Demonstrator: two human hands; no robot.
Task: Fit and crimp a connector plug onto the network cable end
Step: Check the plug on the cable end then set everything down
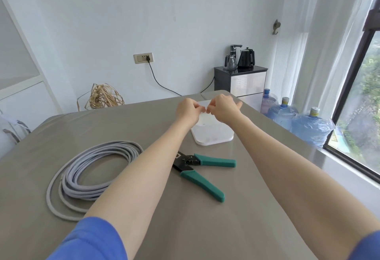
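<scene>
1. No brand, label or writing can be read anywhere; a small mark near the pivot of the crimping tool (202, 169) is too blurred to make out.
2. Count on the grey tabletop (127, 120): one coil of grey network cable (90, 175), one crimping tool with two green handles, one white rounded tray (212, 135).
3. Both arms reach out over the far part of the tabletop, above the white tray.
4. Left hand (188, 110): fingers curled, tips pinched together toward the right hand.
5. Right hand (224, 108): fingers curled and pinching too, one finger sticking out to the right.
6. The fingertips of the two hands meet on something very small and pale; it is too small to tell what it is, or whether it is a plug.
7. The network cable lies coiled at the near left, well apart from the hands; its end cannot be picked out.
8. The crimping tool lies flat between the coil and the tray, handles spread and pointing right, partly under the left forearm.
9. Beyond the tabletop: three blue water jugs (308, 125) by the window, one dark cabinet (240, 80) carrying two kettles, one wall socket (143, 57) with one black plug in it.
10. Blue sleeves show at both upper arms.
</scene>
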